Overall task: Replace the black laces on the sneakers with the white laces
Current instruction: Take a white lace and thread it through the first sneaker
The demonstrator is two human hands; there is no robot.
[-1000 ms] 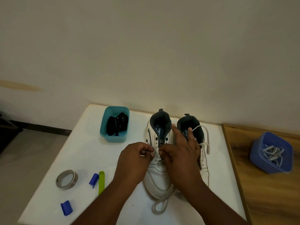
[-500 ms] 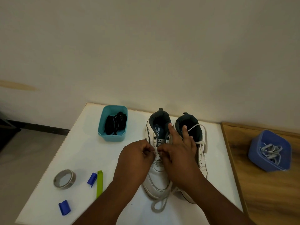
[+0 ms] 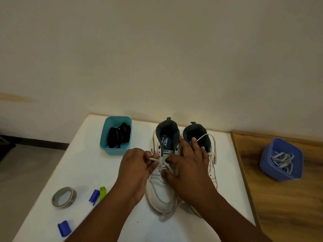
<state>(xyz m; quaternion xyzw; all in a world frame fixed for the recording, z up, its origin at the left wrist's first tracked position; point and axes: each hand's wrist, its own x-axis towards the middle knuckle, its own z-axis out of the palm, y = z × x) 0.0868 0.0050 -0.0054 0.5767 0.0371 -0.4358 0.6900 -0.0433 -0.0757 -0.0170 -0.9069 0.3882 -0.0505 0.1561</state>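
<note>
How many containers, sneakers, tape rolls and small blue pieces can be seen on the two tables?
Containers: 2, teal bin and blue bin
Sneakers: 2, left sneaker and right sneaker
Tape rolls: 1, tape roll
Small blue pieces: 2, and
Total: 7

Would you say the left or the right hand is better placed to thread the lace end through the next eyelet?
Probably the left hand: it already pinches the white lace end beside the sneaker, while the right hand steadies the shoe.
</note>
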